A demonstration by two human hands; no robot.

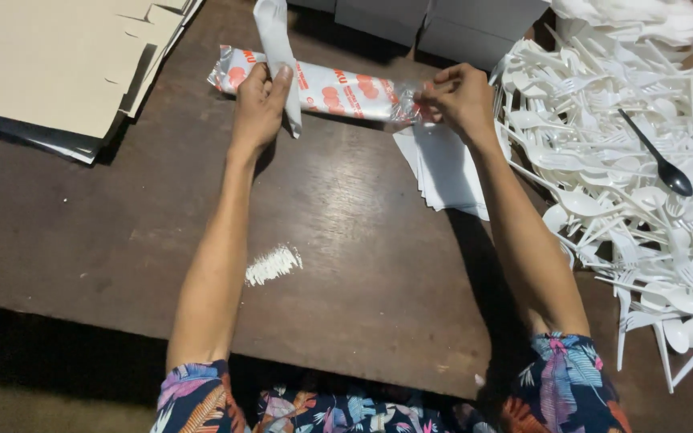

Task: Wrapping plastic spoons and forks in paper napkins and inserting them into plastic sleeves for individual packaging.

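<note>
While both hands grip it, the red-printed plastic roll (pixel 338 90) lies flat.

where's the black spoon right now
In the head view, the black spoon lies at the far right on top of the pile of white plastic cutlery, right of the right hand.

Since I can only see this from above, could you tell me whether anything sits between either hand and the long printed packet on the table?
Nothing visible does. The left hand already grips the printed packet near one end, with a folded white napkin pinned under its thumb. The right hand pinches the packet's twisted clear end. The pile of white plastic cutlery lies off to the right.
</note>
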